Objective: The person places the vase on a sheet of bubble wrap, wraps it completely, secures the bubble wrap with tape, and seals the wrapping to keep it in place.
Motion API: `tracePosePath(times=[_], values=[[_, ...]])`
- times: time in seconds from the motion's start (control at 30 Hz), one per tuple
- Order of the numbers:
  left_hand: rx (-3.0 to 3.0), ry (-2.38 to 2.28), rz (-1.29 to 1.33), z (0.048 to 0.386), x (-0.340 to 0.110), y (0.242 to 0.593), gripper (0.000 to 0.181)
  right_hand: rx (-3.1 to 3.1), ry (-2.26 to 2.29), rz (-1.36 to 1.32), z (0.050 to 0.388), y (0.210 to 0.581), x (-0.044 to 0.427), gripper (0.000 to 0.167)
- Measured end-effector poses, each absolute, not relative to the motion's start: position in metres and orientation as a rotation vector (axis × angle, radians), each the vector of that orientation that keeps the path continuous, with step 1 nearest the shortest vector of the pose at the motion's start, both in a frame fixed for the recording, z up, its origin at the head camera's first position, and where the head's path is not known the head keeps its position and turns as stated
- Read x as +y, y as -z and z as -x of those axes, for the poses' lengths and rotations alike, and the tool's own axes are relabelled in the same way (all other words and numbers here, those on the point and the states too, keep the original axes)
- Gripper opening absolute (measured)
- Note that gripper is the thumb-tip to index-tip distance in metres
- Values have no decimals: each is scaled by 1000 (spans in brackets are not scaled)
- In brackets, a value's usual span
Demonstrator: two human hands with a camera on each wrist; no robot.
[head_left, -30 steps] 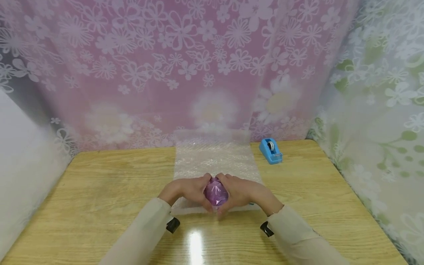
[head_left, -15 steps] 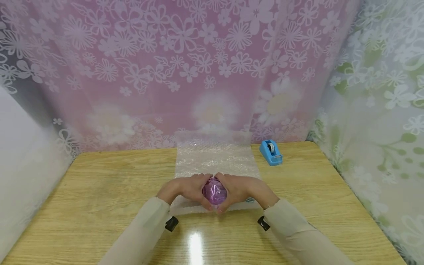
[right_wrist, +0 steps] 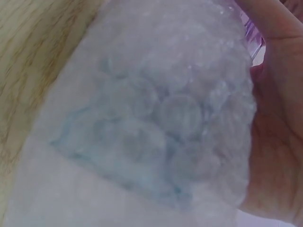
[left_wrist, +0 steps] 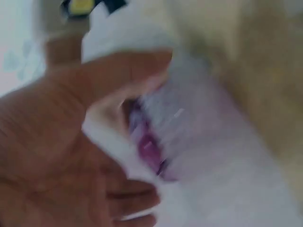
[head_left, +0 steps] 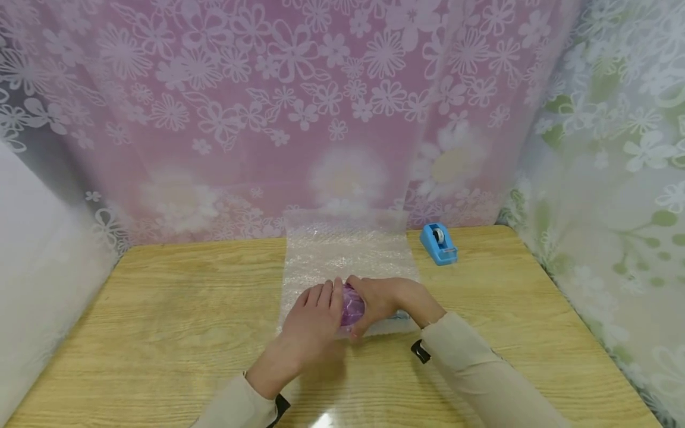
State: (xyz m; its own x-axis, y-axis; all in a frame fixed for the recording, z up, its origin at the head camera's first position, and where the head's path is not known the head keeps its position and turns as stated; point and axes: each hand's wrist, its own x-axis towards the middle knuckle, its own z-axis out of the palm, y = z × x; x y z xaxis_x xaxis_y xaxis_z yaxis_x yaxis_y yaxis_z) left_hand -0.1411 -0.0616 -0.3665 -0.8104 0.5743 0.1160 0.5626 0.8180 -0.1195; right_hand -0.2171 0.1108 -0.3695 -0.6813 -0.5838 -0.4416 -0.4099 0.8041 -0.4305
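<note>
A purple, clear, faceted piece sits between the hands over a sheet of bubble wrap. The right hand holds it, thumb on the near side and fingers curved round the far side. The left hand is at its left side, fingers stretched forward; in the left wrist view the left palm and straight fingers show beside a sliver of the purple piece. Bubble wrap fills the right wrist view in front of the right hand, and a bluish patch shows through it.
A blue tape dispenser stands at the back right of the wooden table. A pink flowered curtain hangs behind, with patterned cloth to the right. The far end of the bubble wrap rises against the curtain.
The left hand has let go of the purple piece's near side and swung round, its fingers now straightened forward along the left side. The right hand keeps its hold.
</note>
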Motion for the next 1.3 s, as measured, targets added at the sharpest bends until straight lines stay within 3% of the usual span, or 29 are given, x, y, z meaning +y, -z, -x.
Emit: tracePosePath(times=[0.27,0.47,0.77,0.97,1.3], values=[[-2710,-159,658,141,-48,413,111,2390,421,719,220,369,113,85],[-2545,-135,664,156,-50,426,94,2350,477,683,225,371,118,86],[-2495,-122,648,159,-54,428,101,2302,488,709,225,369,115,82],[-2533,-84,643,156,-53,424,88,2280,446,692,223,364,111,80],[-2672,17,742,159,-58,417,84,2231,444,693,228,367,111,74]])
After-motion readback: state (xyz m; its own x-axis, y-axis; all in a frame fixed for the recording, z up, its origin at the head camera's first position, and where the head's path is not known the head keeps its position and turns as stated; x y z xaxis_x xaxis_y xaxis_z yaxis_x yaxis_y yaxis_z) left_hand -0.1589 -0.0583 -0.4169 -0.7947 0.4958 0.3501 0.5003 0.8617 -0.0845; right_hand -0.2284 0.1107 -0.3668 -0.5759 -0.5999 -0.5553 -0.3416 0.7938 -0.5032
